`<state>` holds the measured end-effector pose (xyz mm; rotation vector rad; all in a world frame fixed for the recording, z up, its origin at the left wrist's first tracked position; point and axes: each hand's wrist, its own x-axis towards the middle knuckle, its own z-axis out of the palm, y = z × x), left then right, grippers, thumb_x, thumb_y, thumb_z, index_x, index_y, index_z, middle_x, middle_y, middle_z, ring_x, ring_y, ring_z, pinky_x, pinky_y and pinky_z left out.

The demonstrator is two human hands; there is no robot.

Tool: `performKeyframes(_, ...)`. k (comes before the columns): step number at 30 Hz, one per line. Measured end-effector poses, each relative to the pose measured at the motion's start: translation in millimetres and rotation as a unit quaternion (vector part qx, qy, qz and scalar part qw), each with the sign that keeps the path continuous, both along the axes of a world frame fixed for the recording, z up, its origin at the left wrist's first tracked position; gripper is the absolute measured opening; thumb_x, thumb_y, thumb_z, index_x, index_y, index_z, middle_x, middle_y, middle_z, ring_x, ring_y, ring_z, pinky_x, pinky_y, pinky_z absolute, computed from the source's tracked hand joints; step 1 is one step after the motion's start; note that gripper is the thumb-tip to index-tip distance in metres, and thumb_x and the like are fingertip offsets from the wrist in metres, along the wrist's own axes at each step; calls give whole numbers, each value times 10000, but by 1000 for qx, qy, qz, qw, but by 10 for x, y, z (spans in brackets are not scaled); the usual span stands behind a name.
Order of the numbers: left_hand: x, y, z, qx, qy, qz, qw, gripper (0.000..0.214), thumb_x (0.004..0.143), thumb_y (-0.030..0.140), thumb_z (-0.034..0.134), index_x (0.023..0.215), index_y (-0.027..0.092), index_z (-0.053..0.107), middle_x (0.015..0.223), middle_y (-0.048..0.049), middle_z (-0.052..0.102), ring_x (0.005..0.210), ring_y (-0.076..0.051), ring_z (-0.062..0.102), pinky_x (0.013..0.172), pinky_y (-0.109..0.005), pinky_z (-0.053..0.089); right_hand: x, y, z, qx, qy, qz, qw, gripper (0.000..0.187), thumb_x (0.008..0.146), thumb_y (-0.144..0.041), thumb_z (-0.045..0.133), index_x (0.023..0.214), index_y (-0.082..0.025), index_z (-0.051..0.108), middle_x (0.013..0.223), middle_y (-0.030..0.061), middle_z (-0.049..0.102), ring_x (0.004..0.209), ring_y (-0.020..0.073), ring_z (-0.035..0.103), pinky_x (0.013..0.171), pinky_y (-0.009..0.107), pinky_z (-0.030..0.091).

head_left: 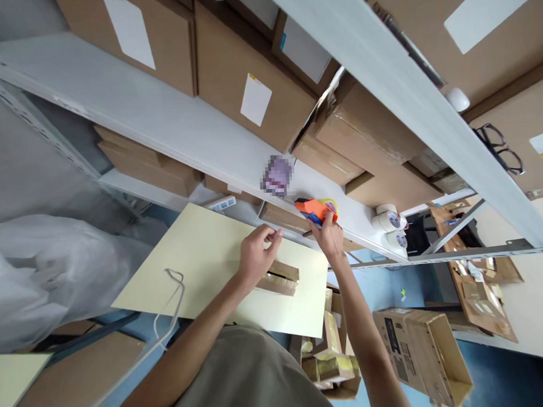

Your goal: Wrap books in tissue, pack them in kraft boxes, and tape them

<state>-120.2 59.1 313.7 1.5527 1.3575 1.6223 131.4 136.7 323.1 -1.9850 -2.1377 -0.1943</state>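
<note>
My right hand grips an orange and blue tape dispenser at the edge of the shelf. A roll of yellow tape shows just behind the dispenser. My left hand is held over the pale yellow tabletop, its fingers curled in and the thumb near the index fingertip; I see nothing in it. Beneath that hand's wrist side lies a small brown cardboard box, partly covered by the hand and forearm. A dark slit runs along its top.
Large cardboard boxes line the metal shelf. White tape rolls stand near its right end, and a purple item lies at its edge. A white cable crosses the tabletop's left side. Opened cartons sit on the blue floor.
</note>
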Motion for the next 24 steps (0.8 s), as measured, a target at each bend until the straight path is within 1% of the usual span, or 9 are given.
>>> performKeyframes(3,-174,-129,6,-24,-50,-8,998,170,1090,362,592,999,241,671,890,-17,766,812,-168,725,796,-284,582,-150,-524,90,-7,20,46,999,528,1028,-678,616,1228,-204,501,955,145,786,761,325,790,655,345,566)
performKeyframes(5,-271,-191,48,-29,-71,-27,997,182,1100,366,576,1155,238,694,1060,-53,791,937,-183,754,869,-306,613,-279,-811,185,-24,44,69,996,492,1016,-668,616,1193,-224,497,930,116,775,737,309,782,647,344,572)
performKeyframes(8,-421,-244,136,-25,-77,-65,995,267,1093,387,603,1302,247,692,1233,-86,763,1092,-212,748,945,-344,631,-476,-1098,337,-58,83,79,992,468,975,-647,653,1166,-252,491,873,68,756,680,275,759,629,337,576)
performKeyframes(10,-538,-259,184,-28,-73,-90,993,311,1085,409,619,1350,266,697,1291,-97,748,1172,-237,734,965,-367,642,-585,-1217,424,-78,105,72,989,482,937,-649,682,1159,-265,492,837,41,743,642,255,738,598,326,571)
performKeyframes(12,-666,-265,218,-35,-62,-123,990,310,1079,436,629,1332,285,725,1294,-97,755,1210,-259,725,990,-395,651,-666,-1308,497,-96,123,63,986,488,910,-644,698,1161,-275,498,822,23,739,618,238,725,570,315,567)
performKeyframes(16,-909,-263,272,-49,-47,-208,976,272,1060,467,658,1245,313,784,1205,-76,787,1160,-277,746,1018,-441,658,-773,-1452,618,-125,141,60,980,502,885,-629,721,1171,-282,497,805,5,741,594,229,726,542,310,575)
performKeyframes(21,-1095,-244,362,-77,-68,-273,957,314,1057,505,653,1274,322,787,1230,-74,781,1137,-269,753,978,-418,667,-901,-1584,766,-145,132,77,978,503,884,-621,727,1174,-284,492,839,26,769,602,231,737,565,336,610)
performKeyframes(23,-1143,-229,381,-109,-76,-315,940,334,1058,526,646,1257,301,793,1228,-79,784,1127,-259,751,966,-385,657,-953,-1624,823,-155,130,86,976,496,880,-607,732,1158,-280,484,858,30,775,620,226,741,571,329,609)
performKeyframes(24,-1166,-221,379,-132,-84,-344,926,341,1061,531,640,1238,286,798,1220,-80,788,1110,-250,751,951,-365,650,-977,-1642,848,-160,130,92,974,492,875,-596,736,1148,-278,479,857,27,771,624,222,738,572,322,604)
